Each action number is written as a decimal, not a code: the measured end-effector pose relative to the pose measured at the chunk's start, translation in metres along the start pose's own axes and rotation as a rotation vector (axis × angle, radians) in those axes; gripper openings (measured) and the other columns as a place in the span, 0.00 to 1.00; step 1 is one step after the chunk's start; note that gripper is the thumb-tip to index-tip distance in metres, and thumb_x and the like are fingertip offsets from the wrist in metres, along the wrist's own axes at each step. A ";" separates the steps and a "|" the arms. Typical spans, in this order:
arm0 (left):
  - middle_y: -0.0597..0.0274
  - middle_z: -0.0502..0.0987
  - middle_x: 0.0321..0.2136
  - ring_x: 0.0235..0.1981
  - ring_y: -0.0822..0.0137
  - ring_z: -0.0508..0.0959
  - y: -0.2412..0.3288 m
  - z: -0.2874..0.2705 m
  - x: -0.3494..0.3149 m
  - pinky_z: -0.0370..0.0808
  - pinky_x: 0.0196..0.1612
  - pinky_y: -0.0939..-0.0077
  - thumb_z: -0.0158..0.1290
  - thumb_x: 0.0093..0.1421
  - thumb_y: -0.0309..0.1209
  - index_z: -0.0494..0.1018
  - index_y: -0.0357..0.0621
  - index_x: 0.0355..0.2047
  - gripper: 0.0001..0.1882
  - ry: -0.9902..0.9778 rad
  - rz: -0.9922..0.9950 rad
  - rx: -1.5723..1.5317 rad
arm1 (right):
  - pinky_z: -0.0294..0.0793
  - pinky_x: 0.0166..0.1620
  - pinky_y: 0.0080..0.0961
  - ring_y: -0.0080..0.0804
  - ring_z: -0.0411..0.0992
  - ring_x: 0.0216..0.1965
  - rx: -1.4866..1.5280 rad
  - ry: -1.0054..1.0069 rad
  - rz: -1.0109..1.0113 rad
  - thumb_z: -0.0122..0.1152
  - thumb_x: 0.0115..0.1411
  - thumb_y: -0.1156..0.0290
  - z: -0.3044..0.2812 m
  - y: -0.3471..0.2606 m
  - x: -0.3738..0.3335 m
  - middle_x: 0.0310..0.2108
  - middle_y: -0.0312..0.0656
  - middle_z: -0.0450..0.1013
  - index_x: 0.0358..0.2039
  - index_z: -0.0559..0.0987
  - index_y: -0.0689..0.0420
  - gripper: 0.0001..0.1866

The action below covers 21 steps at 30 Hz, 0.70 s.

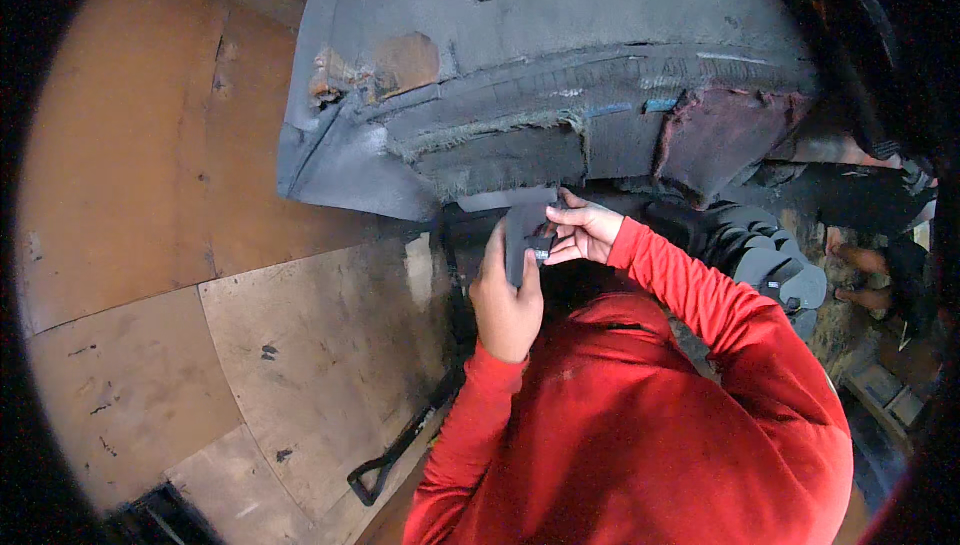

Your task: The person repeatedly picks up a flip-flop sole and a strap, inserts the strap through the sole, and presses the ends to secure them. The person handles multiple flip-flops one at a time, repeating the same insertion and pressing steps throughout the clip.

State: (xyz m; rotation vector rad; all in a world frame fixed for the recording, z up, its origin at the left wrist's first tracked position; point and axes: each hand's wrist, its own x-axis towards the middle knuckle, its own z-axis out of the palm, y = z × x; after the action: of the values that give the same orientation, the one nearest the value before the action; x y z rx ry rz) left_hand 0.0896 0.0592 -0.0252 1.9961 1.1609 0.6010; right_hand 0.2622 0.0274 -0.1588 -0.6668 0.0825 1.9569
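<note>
My left hand (507, 305) is closed round a flat, dark grey piece (517, 235), thumb on its near face and fingers behind. On the piece's right edge sits a small black tag (541, 242) with a pale mark. My right hand (590, 233) pinches the same piece at its upper right edge, fingers bent near the tag. The piece is upright, just in front of the padded bench's near edge. What kind of article it is cannot be told. Its lower end is partly hidden by my left hand.
A bench padded in worn grey cloth (580, 5) spans the far side, with frayed patches. Several similar grey rounded pieces (770, 260) are stacked at my right. Wooden boards (320, 345) lie left, beside a black metal handle (372, 480). Another person's arm (862, 260) shows far right.
</note>
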 end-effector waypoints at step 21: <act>0.44 0.62 0.63 0.66 0.56 0.62 -0.094 -0.017 -0.094 0.59 0.66 0.64 0.61 0.58 0.33 0.57 0.34 0.66 0.39 -0.105 -0.075 -0.437 | 0.71 0.57 0.28 0.40 0.66 0.57 -1.291 0.101 -0.618 0.64 0.51 0.89 0.054 0.078 -0.044 0.58 0.51 0.62 0.74 0.38 0.45 0.60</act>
State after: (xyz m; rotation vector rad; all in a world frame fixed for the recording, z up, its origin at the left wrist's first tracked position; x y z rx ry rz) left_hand -0.0177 0.0128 -0.0918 1.5866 0.9421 0.6409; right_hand 0.1878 -0.0270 -0.1096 -1.3804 -1.2609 1.1761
